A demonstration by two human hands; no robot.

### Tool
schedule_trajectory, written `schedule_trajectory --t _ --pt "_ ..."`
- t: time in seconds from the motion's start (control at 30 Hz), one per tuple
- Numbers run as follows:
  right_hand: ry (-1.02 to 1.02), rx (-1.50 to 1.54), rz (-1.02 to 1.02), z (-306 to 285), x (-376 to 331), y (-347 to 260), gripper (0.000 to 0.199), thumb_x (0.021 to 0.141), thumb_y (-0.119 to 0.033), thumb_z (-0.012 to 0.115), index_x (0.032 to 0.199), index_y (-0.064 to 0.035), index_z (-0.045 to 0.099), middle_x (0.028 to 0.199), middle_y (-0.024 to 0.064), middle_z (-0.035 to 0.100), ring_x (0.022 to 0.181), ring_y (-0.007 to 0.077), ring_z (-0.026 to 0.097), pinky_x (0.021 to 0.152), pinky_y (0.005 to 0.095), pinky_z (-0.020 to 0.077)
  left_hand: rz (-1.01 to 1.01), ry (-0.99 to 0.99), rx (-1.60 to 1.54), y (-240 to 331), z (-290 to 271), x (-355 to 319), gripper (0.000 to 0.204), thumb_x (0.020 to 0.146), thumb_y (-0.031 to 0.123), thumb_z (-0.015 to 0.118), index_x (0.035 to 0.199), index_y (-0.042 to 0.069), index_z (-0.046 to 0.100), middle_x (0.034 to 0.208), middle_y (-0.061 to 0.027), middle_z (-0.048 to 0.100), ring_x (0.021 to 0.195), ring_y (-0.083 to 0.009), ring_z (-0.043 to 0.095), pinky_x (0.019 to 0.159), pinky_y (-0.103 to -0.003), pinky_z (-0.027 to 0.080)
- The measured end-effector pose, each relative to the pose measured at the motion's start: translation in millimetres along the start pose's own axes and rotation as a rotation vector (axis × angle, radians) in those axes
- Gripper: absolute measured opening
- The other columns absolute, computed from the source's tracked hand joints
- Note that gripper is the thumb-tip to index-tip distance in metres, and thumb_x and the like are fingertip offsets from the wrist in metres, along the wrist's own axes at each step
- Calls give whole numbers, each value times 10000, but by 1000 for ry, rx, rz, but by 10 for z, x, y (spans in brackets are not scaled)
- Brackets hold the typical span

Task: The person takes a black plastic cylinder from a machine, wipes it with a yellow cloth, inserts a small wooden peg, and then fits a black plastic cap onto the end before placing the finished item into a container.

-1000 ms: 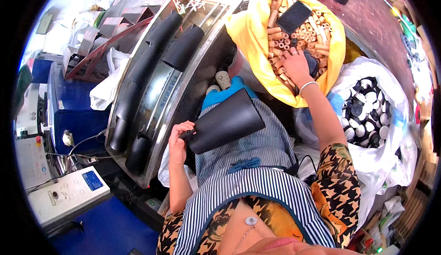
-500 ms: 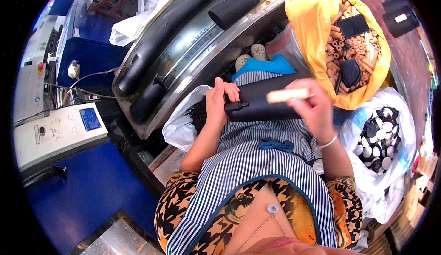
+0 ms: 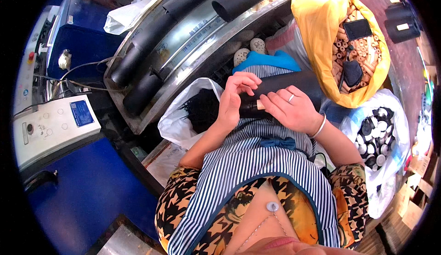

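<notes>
A large black cylinder [image 3: 301, 82] lies crosswise over my lap. At its near left side, my right hand [image 3: 294, 110] is closed over a tan tube [image 3: 260, 104]; only the tube's left end shows past the fingertips. A short, thin black rod [image 3: 248, 105] sits beside that end, but I cannot tell whether it enters the tube. My left hand [image 3: 235, 98] is at the cylinder's left end with its fingers curled. Whatever those fingers may hold is hidden.
A yellow sack [image 3: 317, 30] of tan tubes stands at the far right, a dark phone-like slab [image 3: 357, 30] on top. Nearer is a white bag [image 3: 397, 117] of black and white caps. A white bag [image 3: 172, 121] of black strands sits left; a metal trough [image 3: 183, 78] holds black cylinders.
My right hand has swung left and down with the tan tube, bringing it to the black rod. My left hand has shifted slightly right, its fingers more curled. The view has moved a little.
</notes>
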State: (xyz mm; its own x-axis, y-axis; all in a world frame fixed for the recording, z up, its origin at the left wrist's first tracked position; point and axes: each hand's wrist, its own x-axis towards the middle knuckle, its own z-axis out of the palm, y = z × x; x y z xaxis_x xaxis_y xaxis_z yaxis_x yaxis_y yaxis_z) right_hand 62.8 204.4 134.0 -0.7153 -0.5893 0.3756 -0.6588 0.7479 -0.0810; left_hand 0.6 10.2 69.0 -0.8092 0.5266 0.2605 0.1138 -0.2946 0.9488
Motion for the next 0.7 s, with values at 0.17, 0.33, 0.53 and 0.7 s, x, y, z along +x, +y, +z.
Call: schedule_trajectory --t 0.17,0.33,0.53,0.7 --pt "18 -23 -225 -4 30 103 279 754 -162 656 1015 -70 612 902 45 619 776 148 580 642 277 463 -2 -19 9 -55 12 -61 558 1024 514 302 1180 8 477 1201 -149 538 1014 -171 514 905 -313 401" --pt "15 -40 -282 34 120 134 203 737 -156 656 903 -103 551 819 19 573 712 142 555 586 256 439 -12 -6 5 -31 41 -75 574 1023 522 300 1173 0 488 1180 -149 554 1015 -178 519 943 -330 398" --pt "-5 -116 -289 64 176 83 208 707 -150 649 871 -115 527 789 15 547 690 136 545 561 260 435 2 8 -10 -85 65 -70 575 1026 509 296 1173 -12 492 1157 -158 566 1007 -196 526 943 -340 405" --pt "-49 80 -246 134 117 79 178 741 -154 645 847 -101 513 783 18 543 659 151 563 514 282 444 61 -9 9 -54 113 -113 496 1030 429 326 1180 -12 494 1155 -170 576 1003 -211 533 929 -345 415"
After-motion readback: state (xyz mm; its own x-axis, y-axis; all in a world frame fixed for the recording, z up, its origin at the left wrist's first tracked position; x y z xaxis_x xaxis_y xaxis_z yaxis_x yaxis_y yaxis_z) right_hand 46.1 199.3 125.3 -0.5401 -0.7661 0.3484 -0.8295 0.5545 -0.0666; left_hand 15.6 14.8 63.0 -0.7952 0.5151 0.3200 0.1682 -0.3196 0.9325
